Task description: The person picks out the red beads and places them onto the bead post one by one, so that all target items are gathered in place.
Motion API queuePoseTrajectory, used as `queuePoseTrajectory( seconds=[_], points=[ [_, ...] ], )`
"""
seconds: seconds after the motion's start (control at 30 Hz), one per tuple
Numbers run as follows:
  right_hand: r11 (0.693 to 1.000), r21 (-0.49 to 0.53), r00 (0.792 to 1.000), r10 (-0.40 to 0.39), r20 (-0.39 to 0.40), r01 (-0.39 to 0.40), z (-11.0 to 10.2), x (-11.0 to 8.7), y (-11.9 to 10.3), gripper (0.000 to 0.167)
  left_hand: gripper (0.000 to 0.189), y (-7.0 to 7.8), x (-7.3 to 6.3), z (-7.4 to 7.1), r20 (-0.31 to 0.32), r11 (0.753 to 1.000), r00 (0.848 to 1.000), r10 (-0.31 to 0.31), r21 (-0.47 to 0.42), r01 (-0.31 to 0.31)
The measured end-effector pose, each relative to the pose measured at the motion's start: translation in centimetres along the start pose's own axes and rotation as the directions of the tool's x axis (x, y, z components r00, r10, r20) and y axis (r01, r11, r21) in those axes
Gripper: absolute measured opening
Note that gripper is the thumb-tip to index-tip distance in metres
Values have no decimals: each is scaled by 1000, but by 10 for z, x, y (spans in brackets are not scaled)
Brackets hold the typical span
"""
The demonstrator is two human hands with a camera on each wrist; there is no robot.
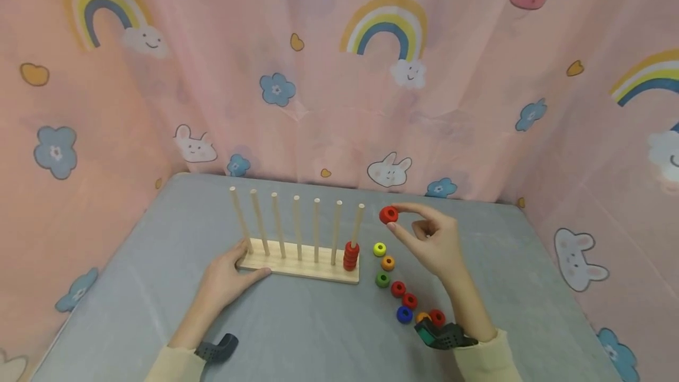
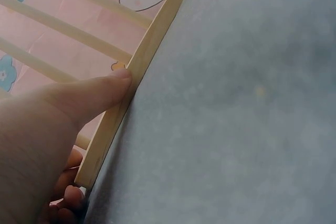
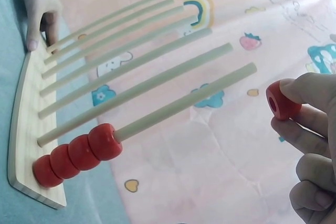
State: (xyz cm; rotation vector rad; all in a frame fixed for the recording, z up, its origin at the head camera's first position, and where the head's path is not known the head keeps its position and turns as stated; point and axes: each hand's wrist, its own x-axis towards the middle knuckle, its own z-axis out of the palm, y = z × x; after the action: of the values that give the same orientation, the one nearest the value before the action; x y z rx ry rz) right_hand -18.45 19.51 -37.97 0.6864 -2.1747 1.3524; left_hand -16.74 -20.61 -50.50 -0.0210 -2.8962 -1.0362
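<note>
- We see the right hand (image 1: 437,246) pinching a round red bead with a hole (image 1: 385,217) between thumb and fingertip; the bead is in the air, near the top of the rightmost pale wooden peg (image 1: 358,224), but apart from it.
- We see the left hand (image 1: 225,276) gripping the left end of the flat wooden base (image 1: 313,267), with its thumb on the front edge and other fingers behind.
- Four red beads (image 1: 350,257) are stacked low on this same peg.
- We judge that the pinched bead could slip, because the pinch is small and the surface looks smooth.
- If the bead comes tilted against the peg, we think its hole could miss the tip and push the peg sideways.
- If the left grip becomes loose, the base could slide on the grey cloth (image 1: 318,335).
- The black wrist device (image 1: 448,338) appears very near the loose coloured beads (image 1: 382,283); a low sweep could scatter them.
</note>
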Motion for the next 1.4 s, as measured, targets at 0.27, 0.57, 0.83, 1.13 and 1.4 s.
queuePoseTrajectory(
  seconds=[0.27, 0.57, 0.83, 1.13, 1.4],
  points=[
    [1000, -10, 1000, 23, 14, -23, 3, 4, -2, 36, 101, -1, -1, 0, -9, 1000, 1000, -8, -15, 8],
    [999, -18, 999, 33, 14, -33, 6, 5, -2, 37, 99, 1, -3, -2, -3, 1000, 1000, -6, -3, 6],
    [999, -5, 999, 48, 23, -48, 10, 11, -6, 35, 99, 1, -3, -3, 8, 1000, 1000, -13, -8, 13],
    [999, 39, 1000, -3, 30, 2, 15, 21, -10, 35, 99, 1, -2, -1, -5, 1000, 1000, -1, 2, 1],
    [999, 40, 999, 2, 55, -4, 18, 26, -13, 33, 99, 1, -1, 0, -7, 1000, 1000, 0, 3, 0]
  ],
)
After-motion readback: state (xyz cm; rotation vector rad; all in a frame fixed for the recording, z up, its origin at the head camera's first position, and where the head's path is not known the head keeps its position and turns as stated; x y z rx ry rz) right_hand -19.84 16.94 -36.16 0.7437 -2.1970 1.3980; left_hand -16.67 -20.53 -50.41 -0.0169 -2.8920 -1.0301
